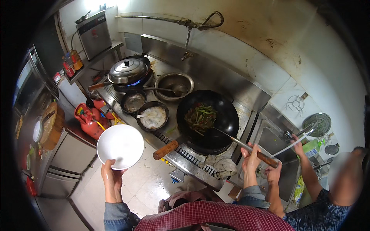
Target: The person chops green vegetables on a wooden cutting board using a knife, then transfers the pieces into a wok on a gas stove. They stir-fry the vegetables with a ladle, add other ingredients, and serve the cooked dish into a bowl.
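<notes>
My left hand [112,177] grips the near rim of a white bowl [120,145], thumb over the edge. The bowl is held above the floor, left of the stove, with nothing visible in it. In my right hand [251,161] is the wooden handle of a long metal wok utensil [228,137]. Its working end is hidden at the food in a black wok [228,115]. Green strips and darker cooked pieces [202,117] lie on the wok's left side. The wok's own wooden handle [166,150] points toward me, left of centre.
A lidded pan [128,70] sits over a blue flame. Beside it are a metal basin [188,79] with a ladle and two small black pans [133,101]. A rag [221,166] lies at the stove's front. At right, another person's hands [271,171] are over the sink [266,130].
</notes>
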Available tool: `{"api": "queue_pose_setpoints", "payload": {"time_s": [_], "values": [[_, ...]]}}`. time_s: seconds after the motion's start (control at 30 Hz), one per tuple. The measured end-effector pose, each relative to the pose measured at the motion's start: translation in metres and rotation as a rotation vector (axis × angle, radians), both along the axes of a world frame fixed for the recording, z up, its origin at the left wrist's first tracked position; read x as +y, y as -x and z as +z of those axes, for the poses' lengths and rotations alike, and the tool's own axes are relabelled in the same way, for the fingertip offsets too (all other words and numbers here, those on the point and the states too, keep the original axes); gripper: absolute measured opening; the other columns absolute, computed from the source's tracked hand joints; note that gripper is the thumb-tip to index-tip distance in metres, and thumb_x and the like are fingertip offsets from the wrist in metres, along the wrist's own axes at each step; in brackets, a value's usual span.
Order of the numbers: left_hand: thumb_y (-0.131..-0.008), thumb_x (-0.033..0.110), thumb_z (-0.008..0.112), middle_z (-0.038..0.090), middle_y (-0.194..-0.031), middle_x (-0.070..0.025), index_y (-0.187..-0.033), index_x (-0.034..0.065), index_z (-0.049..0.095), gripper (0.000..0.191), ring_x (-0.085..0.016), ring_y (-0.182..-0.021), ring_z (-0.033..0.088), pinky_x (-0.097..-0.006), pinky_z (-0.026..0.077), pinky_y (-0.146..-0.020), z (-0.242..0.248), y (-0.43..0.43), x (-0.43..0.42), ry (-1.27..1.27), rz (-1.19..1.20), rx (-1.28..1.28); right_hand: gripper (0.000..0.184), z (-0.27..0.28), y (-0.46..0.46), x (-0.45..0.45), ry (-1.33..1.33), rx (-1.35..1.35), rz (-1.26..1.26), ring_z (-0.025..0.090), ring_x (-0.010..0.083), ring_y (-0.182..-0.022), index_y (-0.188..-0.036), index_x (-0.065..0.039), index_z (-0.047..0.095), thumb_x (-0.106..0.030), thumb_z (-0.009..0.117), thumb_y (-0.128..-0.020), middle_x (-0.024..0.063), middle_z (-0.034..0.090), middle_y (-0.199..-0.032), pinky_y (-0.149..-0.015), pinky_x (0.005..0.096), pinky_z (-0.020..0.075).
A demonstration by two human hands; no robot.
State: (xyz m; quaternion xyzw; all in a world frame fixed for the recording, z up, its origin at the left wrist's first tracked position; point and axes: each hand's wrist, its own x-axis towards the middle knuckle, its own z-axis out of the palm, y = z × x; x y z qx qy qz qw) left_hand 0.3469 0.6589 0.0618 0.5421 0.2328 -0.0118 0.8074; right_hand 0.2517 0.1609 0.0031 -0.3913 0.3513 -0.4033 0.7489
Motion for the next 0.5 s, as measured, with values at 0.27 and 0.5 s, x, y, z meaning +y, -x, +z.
{"api": "queue_pose_setpoints", "payload": {"time_s": [0.27, 0.5], "values": [[-0.084, 0.019, 0.056, 0.056, -0.124, -0.0192, -0.133, -0.0016, 0.041, 0.055, -0.031, -0.107, 0.062, -0.0463, 0.059, -0.083, 0.021, -0.052, -0.076, 0.016, -0.255, -0.021, 0.021, -0.038, -0.003, -0.029, -0.070, -0.199, 0.045, 0.071, 0.0298, -0.078, -0.103, -0.005, 0.050, -0.022, 0.061, -0.097, 0.0190, 0.066, -0.104, -0.065, 0.0429, 0.0642], [-0.096, 0.018, 0.052, 0.060, -0.117, -0.0155, -0.134, 0.0073, 0.039, 0.042, -0.029, -0.094, 0.069, -0.0384, 0.064, -0.065, -0.003, -0.109, -0.136, 0.046, -0.560, 0.060, 0.025, -0.039, 0.038, -0.028, -0.044, -0.203, -0.031, 0.071, 0.0318, -0.079, -0.097, -0.006, 0.050, -0.028, 0.060, -0.098, 0.0200, 0.065, -0.103, -0.067, 0.0444, 0.0646]]}}
